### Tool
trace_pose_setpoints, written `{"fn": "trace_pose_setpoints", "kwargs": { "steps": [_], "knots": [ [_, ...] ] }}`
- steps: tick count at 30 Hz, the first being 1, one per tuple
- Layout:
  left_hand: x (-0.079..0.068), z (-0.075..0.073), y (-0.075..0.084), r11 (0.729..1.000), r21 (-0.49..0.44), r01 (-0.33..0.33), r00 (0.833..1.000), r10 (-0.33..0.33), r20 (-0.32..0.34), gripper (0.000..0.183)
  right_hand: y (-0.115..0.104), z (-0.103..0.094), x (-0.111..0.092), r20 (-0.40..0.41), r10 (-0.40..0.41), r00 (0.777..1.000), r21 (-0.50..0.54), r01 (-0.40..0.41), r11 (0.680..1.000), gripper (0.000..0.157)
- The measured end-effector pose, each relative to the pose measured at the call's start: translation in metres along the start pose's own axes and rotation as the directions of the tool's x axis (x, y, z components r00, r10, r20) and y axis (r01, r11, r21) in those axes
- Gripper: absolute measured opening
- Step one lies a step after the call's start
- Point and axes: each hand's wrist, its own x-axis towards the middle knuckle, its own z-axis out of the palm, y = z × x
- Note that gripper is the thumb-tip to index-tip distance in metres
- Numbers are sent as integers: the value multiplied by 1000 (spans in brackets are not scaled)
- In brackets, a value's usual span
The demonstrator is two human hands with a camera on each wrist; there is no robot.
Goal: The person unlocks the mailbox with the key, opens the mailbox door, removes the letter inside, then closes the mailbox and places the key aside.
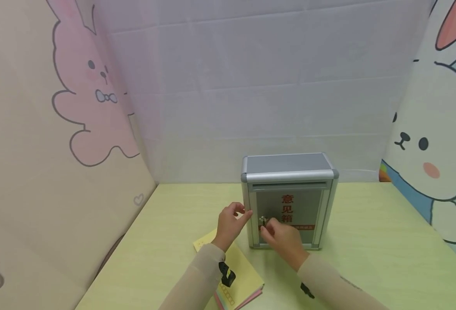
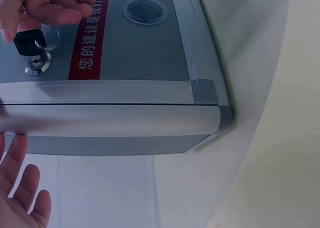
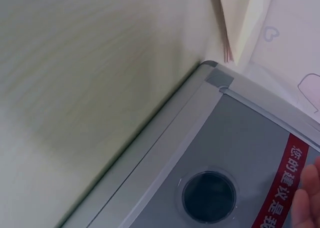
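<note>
A grey metal suggestion box point(image 1: 290, 175) with red lettering stands upright on the table. My right hand point(image 1: 286, 241) is at the lock on the left of its front door. In the left wrist view, that hand's fingers pinch a black-headed key point(image 2: 29, 42) with a ring, set in the round silver lock point(image 2: 38, 64). At the box's left edge rests my left hand point(image 1: 229, 224), its fingers loosely bent and the thumb against the frame. The door looks closed. Only a few fingertips of the right hand appear in the right wrist view.
A stack of yellow and pink paper or envelopes point(image 1: 243, 275) lies on the table point(image 1: 375, 241), partly under my left forearm. White cloth point(image 1: 270, 86) hangs behind the box, and cartoon-printed sheets point(image 1: 437, 150) stand at both sides. A round window point(image 3: 209, 197) sits low in the door.
</note>
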Motion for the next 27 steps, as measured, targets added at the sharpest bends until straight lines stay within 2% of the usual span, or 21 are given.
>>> {"fn": "trace_pose_setpoints", "kwargs": {
  "steps": [1,3,6,8,11,13,15,16,18,27],
  "knots": [
    [0,0,0,1000,-3,2,1000,-2,0,23,-1,-2,0,42,67,997,28,-68,997,14],
    [0,-1,1,1000,-9,10,1000,-10,1,22,-4,-4,1,124,196,973,67,-205,976,12],
    [0,-1,1,1000,-20,18,1000,-18,5,23,-9,-7,4,233,373,898,140,-410,901,22],
    [0,-1,1,999,-25,26,1000,-26,8,23,-12,-8,6,290,446,847,220,-512,830,28],
    [0,0,1,999,-30,33,999,-33,7,23,-16,-6,9,361,527,769,368,-637,678,31],
    [-1,1,0,999,-31,38,999,-38,8,23,-17,-4,10,395,556,732,431,-682,591,31],
    [-1,1,0,998,-34,44,999,-44,8,23,-17,-2,11,420,579,699,457,-714,531,30],
    [-2,1,0,998,-37,49,999,-49,9,22,-17,-2,11,428,586,688,459,-724,515,30],
    [-2,2,0,998,-40,57,998,-56,12,23,-17,-2,11,437,591,678,455,-733,505,30],
    [-2,1,-2,997,-35,65,998,-65,16,24,-18,-5,11,477,565,674,479,-738,476,32]
  ]
}}
